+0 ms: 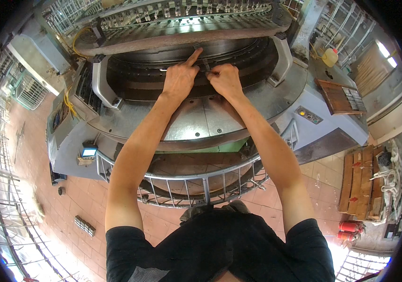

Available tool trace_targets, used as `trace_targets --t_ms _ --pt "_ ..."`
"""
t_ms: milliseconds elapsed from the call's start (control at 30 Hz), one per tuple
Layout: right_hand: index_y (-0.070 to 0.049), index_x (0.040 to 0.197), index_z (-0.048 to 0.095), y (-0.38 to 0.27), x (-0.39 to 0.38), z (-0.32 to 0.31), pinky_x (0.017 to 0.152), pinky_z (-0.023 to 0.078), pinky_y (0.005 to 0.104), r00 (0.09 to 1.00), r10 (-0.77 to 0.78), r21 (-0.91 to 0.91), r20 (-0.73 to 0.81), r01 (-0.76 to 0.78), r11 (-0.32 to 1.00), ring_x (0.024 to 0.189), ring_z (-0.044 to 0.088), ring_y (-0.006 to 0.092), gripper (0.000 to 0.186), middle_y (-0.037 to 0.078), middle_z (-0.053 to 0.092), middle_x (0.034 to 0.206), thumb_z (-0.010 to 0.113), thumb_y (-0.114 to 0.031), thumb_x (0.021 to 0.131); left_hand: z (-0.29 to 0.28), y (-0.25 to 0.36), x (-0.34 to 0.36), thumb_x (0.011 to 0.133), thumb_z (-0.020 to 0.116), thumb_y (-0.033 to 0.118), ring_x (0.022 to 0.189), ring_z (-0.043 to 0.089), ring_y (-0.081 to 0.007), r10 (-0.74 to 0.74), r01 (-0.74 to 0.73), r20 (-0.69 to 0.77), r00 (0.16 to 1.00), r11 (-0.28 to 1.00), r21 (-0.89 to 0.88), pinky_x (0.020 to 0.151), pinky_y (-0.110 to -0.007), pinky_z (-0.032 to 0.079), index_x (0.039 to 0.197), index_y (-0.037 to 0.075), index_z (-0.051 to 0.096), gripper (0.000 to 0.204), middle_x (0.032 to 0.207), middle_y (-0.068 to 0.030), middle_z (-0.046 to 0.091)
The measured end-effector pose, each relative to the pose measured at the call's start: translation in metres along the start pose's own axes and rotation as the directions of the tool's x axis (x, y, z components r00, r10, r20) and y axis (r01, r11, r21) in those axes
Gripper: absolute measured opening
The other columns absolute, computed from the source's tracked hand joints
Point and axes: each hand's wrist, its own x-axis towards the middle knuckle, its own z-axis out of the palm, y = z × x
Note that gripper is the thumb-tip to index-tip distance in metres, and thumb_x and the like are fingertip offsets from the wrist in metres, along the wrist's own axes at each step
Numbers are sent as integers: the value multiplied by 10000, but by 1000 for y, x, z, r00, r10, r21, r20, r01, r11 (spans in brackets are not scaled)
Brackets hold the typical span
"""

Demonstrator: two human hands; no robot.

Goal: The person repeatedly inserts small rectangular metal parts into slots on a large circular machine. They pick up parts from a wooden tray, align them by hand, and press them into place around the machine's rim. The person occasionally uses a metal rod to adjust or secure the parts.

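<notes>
Both bare forearms reach straight out from the near edge toward the far side, over a large circular knitting machine (238, 113), and the two hands meet close together at its dark ribbed cylinder (130, 75). The left hand (180, 79) lies palm down with the wrist nearly straight; its index finger is stretched out and points far and slightly right, the tip touching the cylinder's upper band, while the other fingers are curled under. The right hand (226, 80) sits just beside it to the right, knuckles up, fingers folded in and pinched together on a small dark slim metal part (206, 65) that stands out toward the left hand; what kind of part it is cannot be told. That part lies between the two hands, against the cylinder wall, just right of the pointing fingertip. The left hand grips nothing that shows. Nearer the person, below the grey metal table of the machine, runs a curved railing (201, 181) of metal bars over a reddish tiled floor (50, 188). Far right stands a pale yellow plastic jug (330, 57), and near right a stack of wooden pallets (361, 183).
</notes>
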Motion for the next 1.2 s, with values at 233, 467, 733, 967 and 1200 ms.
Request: trace_targets --t_ms 233,467,733,967,1200 --pt "28 783 745 -1 -1 -1 812 548 466 997 -66 -16 -46 65 998 818 684 441 201 269 691 836 684 -163 782 -2 0 0 717 625 -86 827 734 -292 7 -8 -15 1000 1000 -3 700 -409 607 873 24 749 228 1562 -14 456" --pt "28 786 745 -2 -1 -3 832 539 462 999 -42 -16 -16 42 999 827 683 432 215 263 689 814 687 -179 788 -3 1 0 722 627 -88 798 735 -298 9 -9 -11 1000 1000 -15 689 -415 610 845 13 738 195 1563 -17 455" --pt "20 838 760 -2 -2 -3 813 541 429 1000 -16 6 -3 16 1000 810 699 382 221 226 709 806 693 -188 806 -1 0 1 704 639 -82 786 734 -297 20 -20 -9 1000 1000 -6 690 -413 611 815 10 727 169 1572 -29 442" --pt "12 884 776 -2 -1 -5 762 548 369 999 24 -29 36 -23 999 747 721 295 226 162 727 734 703 -196 832 -2 0 0 690 647 -93 801 736 -276 35 -35 -26 999 999 -10 706 -398 611 801 8 720 167 1560 -29 456" --pt "2 870 779 -3 -2 -4 747 548 371 1000 -27 -46 12 27 999 715 716 290 222 156 719 712 709 -205 832 -5 0 1 698 643 -92 781 736 -279 37 -37 -23 999 999 -13 697 -394 612 808 4 722 166 1562 -29 454"
